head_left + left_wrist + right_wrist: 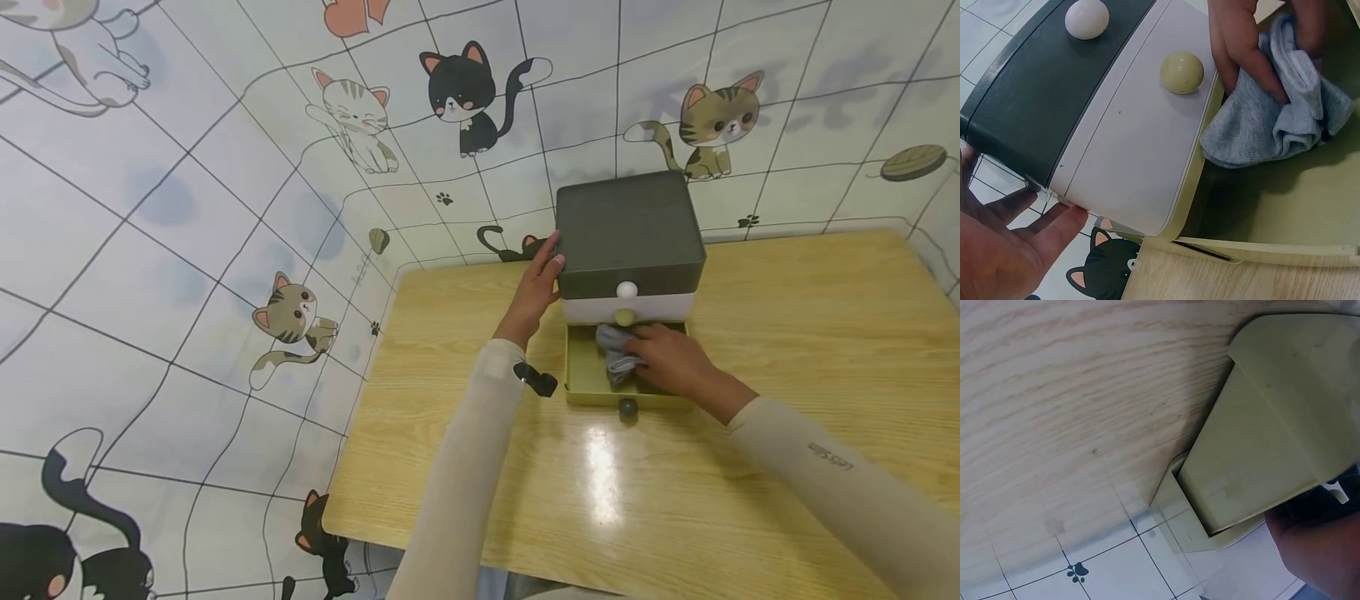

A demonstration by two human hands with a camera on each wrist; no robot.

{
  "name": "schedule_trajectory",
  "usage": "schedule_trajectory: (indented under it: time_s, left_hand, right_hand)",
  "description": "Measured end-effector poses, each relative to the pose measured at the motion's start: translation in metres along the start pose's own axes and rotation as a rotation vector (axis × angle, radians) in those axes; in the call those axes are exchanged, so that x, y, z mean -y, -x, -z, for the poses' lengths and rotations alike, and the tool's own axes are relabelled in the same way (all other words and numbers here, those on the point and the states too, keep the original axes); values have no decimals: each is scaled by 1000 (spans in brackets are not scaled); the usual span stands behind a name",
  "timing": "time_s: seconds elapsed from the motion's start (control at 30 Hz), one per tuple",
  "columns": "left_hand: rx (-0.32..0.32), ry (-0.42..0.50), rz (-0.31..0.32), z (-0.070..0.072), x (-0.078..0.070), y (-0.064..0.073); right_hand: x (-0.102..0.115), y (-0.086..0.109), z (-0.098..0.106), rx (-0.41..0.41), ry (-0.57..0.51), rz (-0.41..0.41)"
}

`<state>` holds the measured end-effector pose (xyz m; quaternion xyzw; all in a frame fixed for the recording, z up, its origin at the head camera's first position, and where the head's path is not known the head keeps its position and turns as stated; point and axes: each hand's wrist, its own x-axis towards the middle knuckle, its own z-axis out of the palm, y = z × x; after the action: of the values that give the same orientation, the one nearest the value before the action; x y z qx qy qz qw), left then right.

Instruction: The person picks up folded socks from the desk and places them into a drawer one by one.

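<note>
A small drawer box [630, 221] with a dark lid-like top tier, a white tier and a green bottom tier stands by the wall. Its bottom green drawer [585, 398] is pulled out toward me. Inside that drawer my right hand [671, 360] pinches a folded grey-blue sock [1254, 125], thumb and fingers on either side of the fabric. My left hand [534, 292] rests against the box's left side, its fingertips [1075, 215] at the dark and white tiers. In the right wrist view the drawer's outer side [1260, 437] fills much of the picture, and the sock is hidden.
Round knobs mark the tiers: a white knob [627, 289], a green knob [625, 317] and a dark knob [628, 408] on the pulled-out drawer. All stands on a wooden table [810, 350]. Cat-patterned tiled cloth [570, 100] covers the walls behind and left.
</note>
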<state>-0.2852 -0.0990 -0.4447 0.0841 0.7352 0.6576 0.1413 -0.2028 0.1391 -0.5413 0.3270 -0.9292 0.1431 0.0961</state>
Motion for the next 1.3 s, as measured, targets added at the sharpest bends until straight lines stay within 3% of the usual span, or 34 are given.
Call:
schedule_trajectory:
  time_s: [0.13, 0.3, 0.47, 0.6, 0.73, 0.83, 0.97, 1.07, 1.13, 1.3]
  left_hand:
    - [-3, 26, -7, 0, 7, -3]
    - [-29, 30, -46, 1, 24, -16]
    - [-37, 19, -75, 0, 29, -19]
    - [-33, 38, -57, 1, 23, -15]
    - [-12, 53, -29, 1, 9, -6]
    - [7, 30, -12, 0, 1, -2]
    - [21, 9, -7, -1, -2, -2]
    - [13, 17, -14, 0, -2, -4]
    - [6, 23, -15, 2, -2, -5]
    - [-28, 34, -47, 3, 20, -18]
  right_hand:
    - [-2, 2, -9, -3, -16, -8]
    - [-4, 2, -15, -36, -27, 61]
    - [-5, 3, -15, 29, -64, 76]
    - [-5, 4, -13, 67, -103, 79]
    - [-1, 5, -14, 12, -131, 108]
    - [6, 8, -13, -21, -175, 82]
    - [22, 17, -6, -22, -378, -78]
    - [33, 27, 1, -69, -618, -232]
    - [39, 34, 4, -112, -829, -292]
    - [50, 53, 5, -123, -1253, -421]
